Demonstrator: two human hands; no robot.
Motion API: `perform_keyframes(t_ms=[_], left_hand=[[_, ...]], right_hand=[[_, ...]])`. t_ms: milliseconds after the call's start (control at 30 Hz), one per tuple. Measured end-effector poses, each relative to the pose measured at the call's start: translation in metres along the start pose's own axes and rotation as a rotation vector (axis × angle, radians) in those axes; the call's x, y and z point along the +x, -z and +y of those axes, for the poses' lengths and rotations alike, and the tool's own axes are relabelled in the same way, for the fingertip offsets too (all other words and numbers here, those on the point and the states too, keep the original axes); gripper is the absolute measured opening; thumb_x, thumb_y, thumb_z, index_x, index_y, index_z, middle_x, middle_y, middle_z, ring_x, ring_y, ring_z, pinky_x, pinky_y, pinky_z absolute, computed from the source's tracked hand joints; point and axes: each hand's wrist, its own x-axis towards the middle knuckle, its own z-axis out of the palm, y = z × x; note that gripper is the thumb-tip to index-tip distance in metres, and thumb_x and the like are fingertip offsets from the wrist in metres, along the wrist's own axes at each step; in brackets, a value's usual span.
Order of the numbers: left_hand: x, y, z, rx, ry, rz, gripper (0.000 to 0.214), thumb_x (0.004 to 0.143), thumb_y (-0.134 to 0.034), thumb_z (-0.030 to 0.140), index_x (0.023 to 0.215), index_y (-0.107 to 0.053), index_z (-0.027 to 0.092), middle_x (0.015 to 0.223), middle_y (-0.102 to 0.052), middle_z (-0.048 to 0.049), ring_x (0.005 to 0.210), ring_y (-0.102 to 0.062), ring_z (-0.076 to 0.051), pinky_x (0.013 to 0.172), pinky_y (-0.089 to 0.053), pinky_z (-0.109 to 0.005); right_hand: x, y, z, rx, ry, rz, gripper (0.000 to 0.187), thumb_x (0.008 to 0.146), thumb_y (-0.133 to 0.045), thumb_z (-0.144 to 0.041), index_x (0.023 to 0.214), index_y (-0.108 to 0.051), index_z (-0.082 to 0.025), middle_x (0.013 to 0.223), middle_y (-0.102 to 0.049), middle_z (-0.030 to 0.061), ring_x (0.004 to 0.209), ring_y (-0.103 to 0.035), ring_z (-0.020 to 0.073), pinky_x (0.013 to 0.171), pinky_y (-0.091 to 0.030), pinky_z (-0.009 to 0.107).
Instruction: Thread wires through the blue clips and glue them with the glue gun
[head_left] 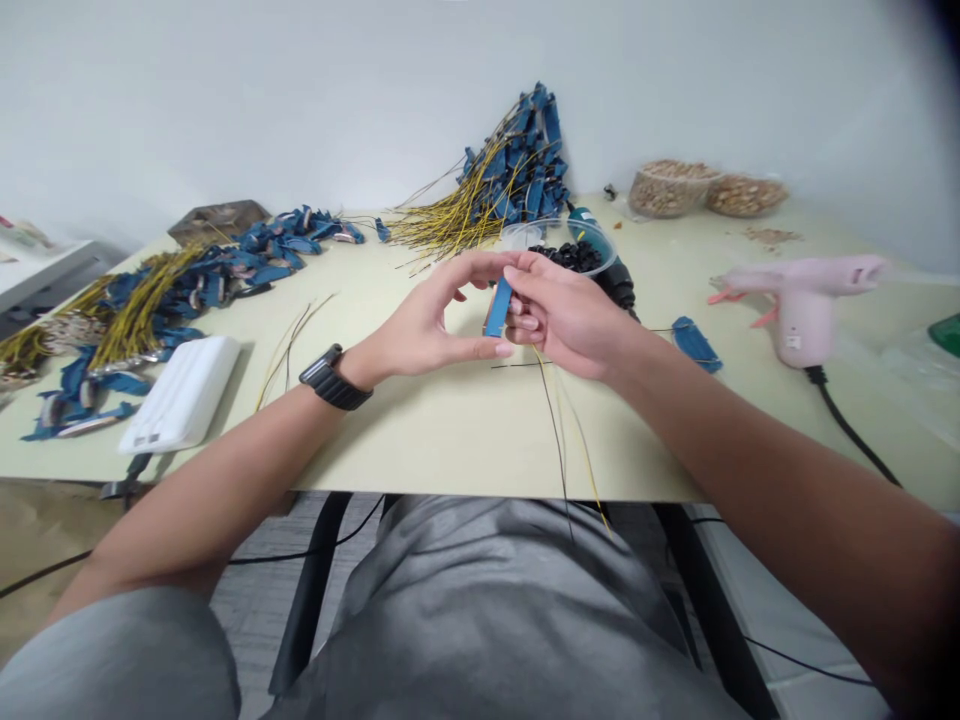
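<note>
At far left on the tabletop (420, 440), a heap of blue wired pieces (281, 255) lies behind a white block (180, 395). The left hand (420, 325) curves around a blue strip (498, 308), thumb by its lower end; whether that grip is closed on it, I cannot tell. The right hand (574, 315) pinches the strip between thumb and fingers. Farther right stands a pink glue gun (806, 305).

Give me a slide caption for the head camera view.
Right hand grips a small blue piece, left hand curled close around it, thin wires trailing below.
</note>
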Motion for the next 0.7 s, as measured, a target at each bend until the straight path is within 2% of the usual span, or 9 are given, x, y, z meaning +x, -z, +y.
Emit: perform_keyframes(t_ms=[167, 267, 400, 533, 700], left_hand=[[0.001, -0.008, -0.003, -0.107, -0.003, 0.028, 0.106, 0.081, -0.115, 0.080, 0.167, -0.075, 0.034, 0.175, -0.080, -0.0160, 0.145, -0.082, -0.036, 0.106, -0.068, -0.047], [0.003, -0.011, -0.004, -0.133, 0.012, 0.062, 0.104, 0.077, -0.117, 0.080, 0.160, -0.076, 0.034, 0.170, -0.083, -0.0147, 0.143, -0.085, -0.036, 0.105, -0.070, -0.047], [0.006, -0.014, -0.002, -0.200, 0.067, 0.121, 0.100, 0.070, -0.118, 0.087, 0.147, -0.079, 0.034, 0.158, -0.085, -0.0118, 0.138, -0.089, -0.037, 0.096, -0.072, -0.046], [0.005, -0.016, -0.001, -0.228, 0.068, 0.139, 0.094, 0.073, -0.116, 0.087, 0.142, -0.081, 0.035, 0.147, -0.088, -0.0095, 0.117, -0.089, -0.030, 0.084, -0.068, -0.044], [0.004, -0.017, 0.002, -0.221, 0.045, 0.133, 0.087, 0.079, -0.116, 0.081, 0.141, -0.081, 0.031, 0.142, -0.091, -0.0106, 0.110, -0.086, -0.025, 0.085, -0.067, -0.041]], right_hand=[[0.000, 0.001, 0.000, -0.003, -0.003, -0.016, 0.013, 0.127, -0.071, -0.019, 0.114, -0.069, -0.024, 0.076, -0.052, -0.0069, 0.059, -0.036, 0.0112, 0.055, -0.029, 0.022], [-0.001, 0.000, -0.002, 0.010, -0.020, -0.015, 0.026, 0.131, -0.064, -0.019, 0.105, -0.067, -0.022, 0.073, -0.048, -0.0075, 0.059, -0.030, 0.0098, 0.054, -0.025, 0.021], [-0.001, 0.000, -0.004, 0.002, -0.038, -0.043, 0.038, 0.131, -0.070, -0.027, 0.093, -0.066, -0.021, 0.072, -0.044, -0.0073, 0.058, -0.027, 0.0088, 0.052, -0.025, 0.019], [0.000, 0.003, -0.004, 0.011, -0.047, -0.041, 0.038, 0.129, -0.072, -0.023, 0.091, -0.067, -0.021, 0.072, -0.046, -0.0066, 0.058, -0.029, 0.0085, 0.053, -0.028, 0.018], [0.000, 0.003, -0.006, 0.029, -0.044, -0.052, 0.027, 0.119, -0.068, -0.005, 0.096, -0.073, -0.018, 0.071, -0.056, -0.0053, 0.056, -0.029, 0.0071, 0.052, -0.028, 0.017]])
